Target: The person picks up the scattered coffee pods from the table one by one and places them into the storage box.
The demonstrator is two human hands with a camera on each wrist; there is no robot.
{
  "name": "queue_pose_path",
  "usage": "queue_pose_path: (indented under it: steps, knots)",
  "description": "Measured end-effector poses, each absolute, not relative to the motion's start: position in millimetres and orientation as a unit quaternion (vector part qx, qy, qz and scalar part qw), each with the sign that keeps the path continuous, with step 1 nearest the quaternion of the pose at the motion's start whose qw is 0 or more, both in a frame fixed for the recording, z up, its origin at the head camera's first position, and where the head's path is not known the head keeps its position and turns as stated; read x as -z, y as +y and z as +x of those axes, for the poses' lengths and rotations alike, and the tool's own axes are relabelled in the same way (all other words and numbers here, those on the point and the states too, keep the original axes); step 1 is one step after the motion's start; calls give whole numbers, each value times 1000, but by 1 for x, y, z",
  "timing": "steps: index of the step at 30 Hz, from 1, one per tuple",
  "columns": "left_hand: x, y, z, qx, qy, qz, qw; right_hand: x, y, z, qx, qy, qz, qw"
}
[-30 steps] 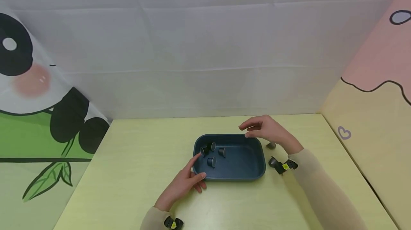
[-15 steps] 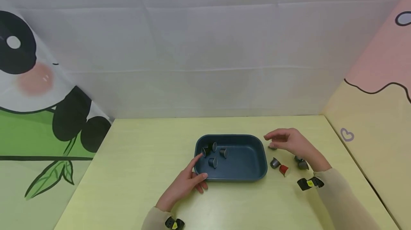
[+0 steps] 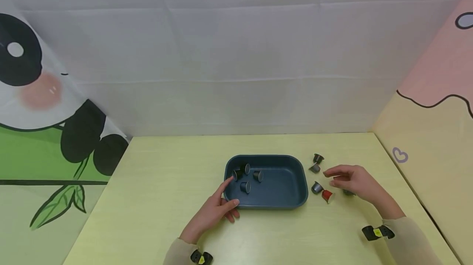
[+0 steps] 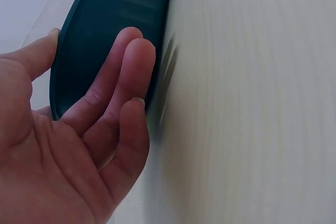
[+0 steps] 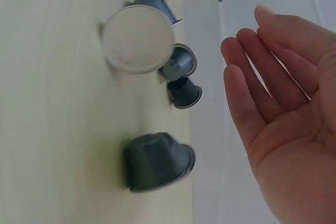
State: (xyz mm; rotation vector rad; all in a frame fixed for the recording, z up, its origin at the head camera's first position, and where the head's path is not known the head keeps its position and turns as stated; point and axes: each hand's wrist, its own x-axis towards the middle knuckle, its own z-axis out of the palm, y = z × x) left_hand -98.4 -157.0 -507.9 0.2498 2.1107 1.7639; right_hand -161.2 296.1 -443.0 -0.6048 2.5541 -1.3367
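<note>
A dark blue tray (image 3: 284, 191) stands on the table, with several dark coffee capsules (image 3: 245, 187) lying inside at its left. My left hand (image 3: 212, 213) holds the tray's near left corner, index finger along the left rim and thumb on the front rim. In the left wrist view the other fingers (image 4: 139, 66) lie against the tray's outer wall. To the right of the tray, my right hand (image 3: 356, 180) hovers over the table with relaxed fingers and nothing in them. Below it a dark capsule (image 3: 348, 192) is partly hidden; the right wrist view shows two overlapping dark capsules (image 5: 157, 163).
Between tray and right hand lie a red capsule (image 3: 327, 196) and a grey one (image 3: 316, 187) touching or nearly so. Two more dark capsules (image 3: 318, 158) sit farther back. A white cloth backdrop (image 3: 236, 92) rises behind the pale table (image 3: 166, 174).
My right hand has moved from above the tray's far right edge to the right and nearer me, uncovering capsules on the table. The left hand stays on the tray.
</note>
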Motion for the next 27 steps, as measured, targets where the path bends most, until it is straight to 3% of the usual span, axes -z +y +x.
queue_pose_path:
  steps: [19, 27]
  knots:
    - [508, -157, -98, -630, 747, 91, 192, 479, 303, -142, 454, 855, -216, 129]
    - [509, -158, -99, -632, 746, 95, 189, 488, 301, -142, 431, 867, -228, 105]
